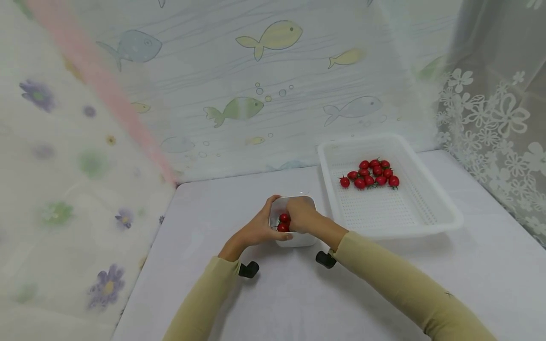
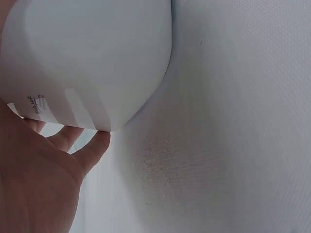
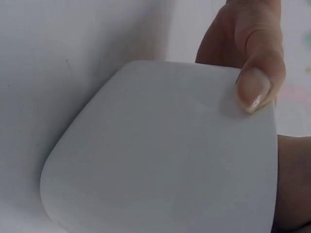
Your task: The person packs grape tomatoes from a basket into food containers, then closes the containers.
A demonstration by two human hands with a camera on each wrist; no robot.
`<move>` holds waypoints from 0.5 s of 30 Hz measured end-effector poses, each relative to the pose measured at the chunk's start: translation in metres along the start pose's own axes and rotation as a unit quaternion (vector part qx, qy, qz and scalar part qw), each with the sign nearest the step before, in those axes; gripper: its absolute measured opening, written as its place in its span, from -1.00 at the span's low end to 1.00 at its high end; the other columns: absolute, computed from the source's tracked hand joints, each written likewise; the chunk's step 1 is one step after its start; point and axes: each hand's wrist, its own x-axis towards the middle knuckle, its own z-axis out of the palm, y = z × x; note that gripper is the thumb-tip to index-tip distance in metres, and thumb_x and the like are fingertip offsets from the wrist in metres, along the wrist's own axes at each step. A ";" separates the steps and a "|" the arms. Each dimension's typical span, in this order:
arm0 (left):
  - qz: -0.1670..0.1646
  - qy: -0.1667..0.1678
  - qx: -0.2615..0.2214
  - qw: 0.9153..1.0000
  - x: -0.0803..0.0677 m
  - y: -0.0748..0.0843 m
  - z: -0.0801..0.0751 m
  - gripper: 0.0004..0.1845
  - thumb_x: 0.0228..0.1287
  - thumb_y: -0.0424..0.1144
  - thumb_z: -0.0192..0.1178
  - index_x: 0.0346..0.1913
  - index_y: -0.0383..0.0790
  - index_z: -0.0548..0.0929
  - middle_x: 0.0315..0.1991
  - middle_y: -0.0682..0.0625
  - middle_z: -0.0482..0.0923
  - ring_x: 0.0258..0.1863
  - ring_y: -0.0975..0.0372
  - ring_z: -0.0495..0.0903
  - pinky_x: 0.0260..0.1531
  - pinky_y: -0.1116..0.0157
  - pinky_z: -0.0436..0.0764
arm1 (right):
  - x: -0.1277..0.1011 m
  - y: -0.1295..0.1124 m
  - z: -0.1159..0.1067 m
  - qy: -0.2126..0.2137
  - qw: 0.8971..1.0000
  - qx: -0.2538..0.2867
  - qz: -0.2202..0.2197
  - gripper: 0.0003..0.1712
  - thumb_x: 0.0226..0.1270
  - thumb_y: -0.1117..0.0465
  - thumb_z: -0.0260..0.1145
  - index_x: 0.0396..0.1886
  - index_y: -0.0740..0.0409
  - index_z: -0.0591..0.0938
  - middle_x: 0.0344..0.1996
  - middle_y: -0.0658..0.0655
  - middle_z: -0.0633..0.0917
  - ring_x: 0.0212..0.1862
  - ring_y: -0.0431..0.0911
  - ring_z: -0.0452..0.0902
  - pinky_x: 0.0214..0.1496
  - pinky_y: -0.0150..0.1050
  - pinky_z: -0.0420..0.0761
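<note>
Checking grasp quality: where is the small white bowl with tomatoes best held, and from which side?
Hold the white bowl by its outer walls, left hand and right hand coming from opposite sides. Its open top holds loose cherry tomatoes, so it should probably stay level.

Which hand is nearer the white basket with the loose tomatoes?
Right. The right hand grips the white bowl's side nearest the basket; the left hand holds the bowl's far side, farther off.
</note>
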 end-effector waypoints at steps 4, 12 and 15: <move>0.004 0.000 -0.001 1.000 0.000 -0.001 0.000 0.14 0.06 -0.11 0.55 0.56 0.12 -0.04 0.37 0.01 0.26 0.31 0.12 0.37 0.26 0.03 0.51 | 0.002 0.001 0.003 -0.008 0.999 0.037 0.011 -0.72 0.08 0.34 0.59 -0.22 0.27 0.71 -0.34 0.10 0.70 -0.27 -0.08 0.54 -0.17 -0.21 0.65; 0.005 0.000 0.013 1.000 0.000 -0.003 0.000 0.14 0.02 0.01 0.56 0.54 0.20 -0.03 0.36 0.06 0.26 0.33 0.17 0.34 0.32 0.02 0.43 | 0.002 0.001 0.003 -0.018 0.998 0.062 0.022 -0.72 0.09 0.40 0.56 -0.20 0.31 0.68 -0.35 0.12 0.67 -0.31 -0.05 0.54 -0.23 -0.22 0.66; 0.008 0.000 0.015 1.000 0.000 -0.002 0.000 0.13 0.03 0.00 0.55 0.53 0.20 -0.03 0.35 0.06 0.27 0.32 0.17 0.34 0.32 0.02 0.43 | 0.001 0.000 0.001 -0.020 0.998 0.064 0.021 -0.71 0.10 0.39 0.56 -0.19 0.31 0.68 -0.35 0.13 0.66 -0.31 -0.05 0.54 -0.23 -0.22 0.66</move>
